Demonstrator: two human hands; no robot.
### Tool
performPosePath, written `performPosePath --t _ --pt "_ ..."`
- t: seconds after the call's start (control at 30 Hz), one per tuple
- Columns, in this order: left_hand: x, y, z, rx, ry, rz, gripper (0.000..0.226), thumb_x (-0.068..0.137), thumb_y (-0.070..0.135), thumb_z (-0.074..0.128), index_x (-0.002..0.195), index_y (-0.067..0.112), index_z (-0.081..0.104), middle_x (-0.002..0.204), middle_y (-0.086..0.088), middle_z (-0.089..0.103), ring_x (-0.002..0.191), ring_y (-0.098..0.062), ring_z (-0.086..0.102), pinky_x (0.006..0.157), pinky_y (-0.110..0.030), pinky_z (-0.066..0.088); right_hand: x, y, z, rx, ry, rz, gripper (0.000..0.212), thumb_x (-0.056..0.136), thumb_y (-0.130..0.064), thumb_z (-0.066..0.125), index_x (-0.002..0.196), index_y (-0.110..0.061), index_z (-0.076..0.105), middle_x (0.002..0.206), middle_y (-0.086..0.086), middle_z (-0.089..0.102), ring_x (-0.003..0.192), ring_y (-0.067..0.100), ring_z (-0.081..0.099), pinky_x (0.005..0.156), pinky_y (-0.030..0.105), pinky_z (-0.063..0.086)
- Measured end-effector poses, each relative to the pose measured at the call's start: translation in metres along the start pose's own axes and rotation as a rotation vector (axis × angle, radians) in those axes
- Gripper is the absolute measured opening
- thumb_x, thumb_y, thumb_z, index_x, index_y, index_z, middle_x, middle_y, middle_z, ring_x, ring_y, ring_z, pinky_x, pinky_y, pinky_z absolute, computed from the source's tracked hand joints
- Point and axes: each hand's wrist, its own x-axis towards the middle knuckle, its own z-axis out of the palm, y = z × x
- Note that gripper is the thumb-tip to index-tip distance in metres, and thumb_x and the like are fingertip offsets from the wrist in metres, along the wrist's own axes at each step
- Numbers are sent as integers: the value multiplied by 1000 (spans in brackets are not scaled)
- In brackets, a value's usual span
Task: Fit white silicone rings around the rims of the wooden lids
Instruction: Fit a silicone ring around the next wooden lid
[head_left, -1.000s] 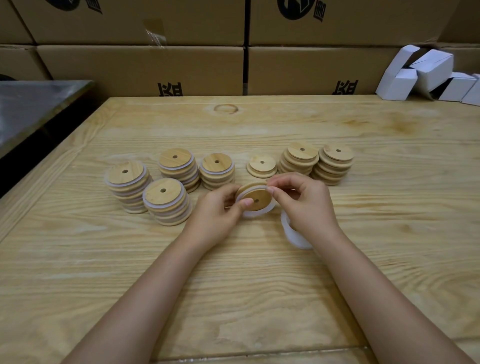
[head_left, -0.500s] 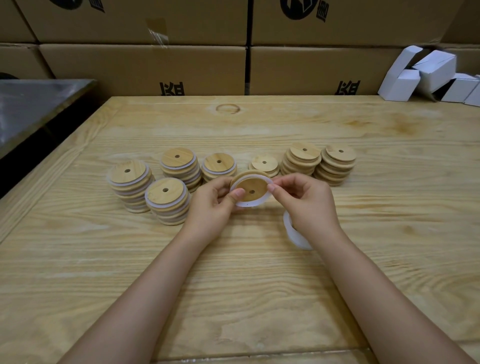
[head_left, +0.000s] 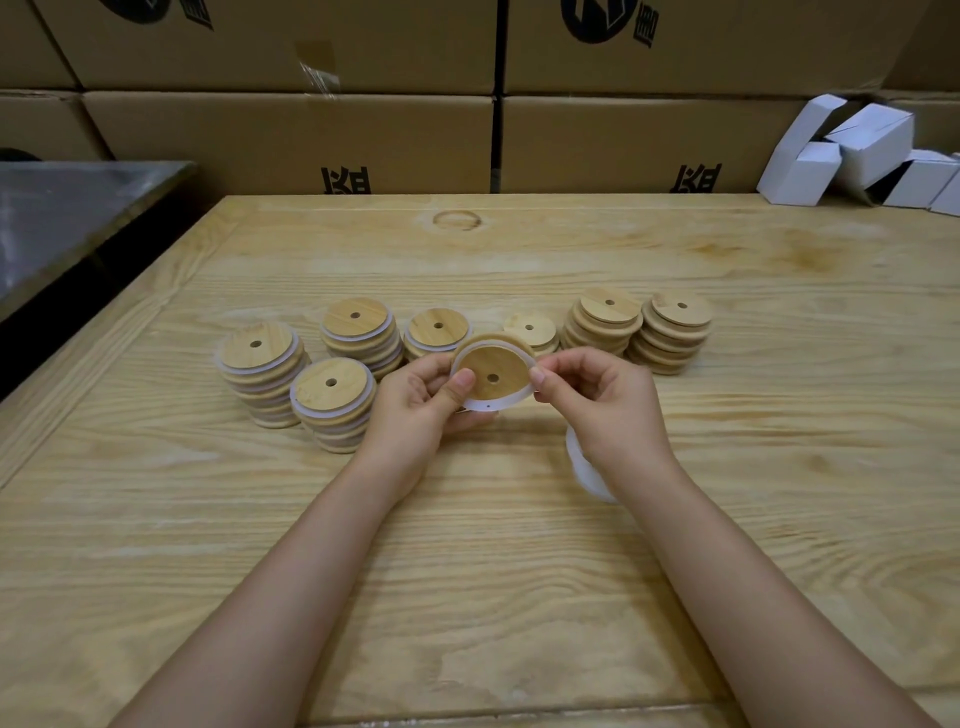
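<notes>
A round wooden lid (head_left: 496, 370) with a small centre hole is held tilted above the table, a white silicone ring (head_left: 498, 402) stretched around its rim and looser at the bottom. My left hand (head_left: 423, 410) grips the lid's left side, thumb pressed on its face. My right hand (head_left: 597, 410) pinches the ring at the lid's right edge. Stacks of lids with white rings (head_left: 332, 402) stand at the left. Bare wooden lids are stacked (head_left: 672, 332) at the right. A pile of loose white rings (head_left: 584, 467) lies partly hidden under my right wrist.
The wooden table (head_left: 519, 597) carries everything. Cardboard boxes (head_left: 291, 140) form a wall behind its far edge. Small white cartons (head_left: 857, 150) lie at the back right. A grey metal surface (head_left: 67, 213) sits beyond the left edge.
Both hands have raised the lid and tipped its face toward me. The ring sits further around the rim than before.
</notes>
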Motion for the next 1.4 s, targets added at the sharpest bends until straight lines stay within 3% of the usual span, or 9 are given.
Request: performPosePath --t 0.13,0.3,0.43,0.57,0.73,0.93,1.17,1.27,1.4 --pt "1 0 -3 -52 -42 -21 23 79 20 58 100 11 64 89 -2 74 87 -14 70 66 -24 56 -2 3 6 4 32 -48 21 82 -4 68 75 -23 61 71 -13 66 71 2 63 69 15 48" --pt "1 -1 -4 -48 -75 -33 29 77 22 61 103 8 63 91 -5 74 87 -16 70 65 -25 56 -5 6 11 -89 82 -84 26 81 -5 65 73 -27 54 73 -13 63 72 6 62 74 27 51" --pt "0 -1 -1 25 -97 -2 31 74 22 65 102 9 63 91 -5 72 87 -19 69 64 -33 59 -6 2 9 -224 87 -132 23 81 -7 66 75 -26 56 72 -15 64 71 0 62 72 21 52" --pt "-1 -1 2 111 -78 38 25 75 22 64 97 11 64 81 1 72 75 -11 68 57 -29 57 -8 0 11 -323 45 -159 16 81 -10 66 77 -23 57 75 -10 64 72 3 61 71 22 51" --pt "0 -1 1 65 -22 14 23 74 22 62 94 10 61 76 0 71 72 -13 67 62 -35 58 -10 1 12 -365 75 -160 13 80 -11 68 78 -20 58 74 -12 63 69 1 59 66 17 47" --pt "0 1 1 -59 -1 -23 24 78 18 59 98 4 60 82 -6 72 74 -21 69 58 -36 58 -5 4 12 -156 75 -19 16 81 -14 71 72 -25 64 72 -8 70 71 4 66 69 19 52" --pt "0 2 0 -86 20 -56 35 79 22 57 106 -1 58 88 -12 70 75 -24 70 54 -32 58 2 7 9 82 -12 95 11 74 -16 73 66 -24 71 71 3 71 71 17 67 78 39 56" --pt "-1 3 2 -66 -19 -73 37 81 24 55 109 0 57 88 -9 71 75 -20 70 54 -31 57 1 6 7 46 -8 68 20 79 -7 72 66 -22 69 70 -1 71 70 13 66 75 35 55" --pt "-2 4 5 23 -92 -75 27 77 25 59 100 9 57 80 -3 71 72 -18 68 58 -35 59 -1 2 4 24 60 48 15 83 -3 66 75 -15 68 73 1 69 71 11 65 72 27 54"
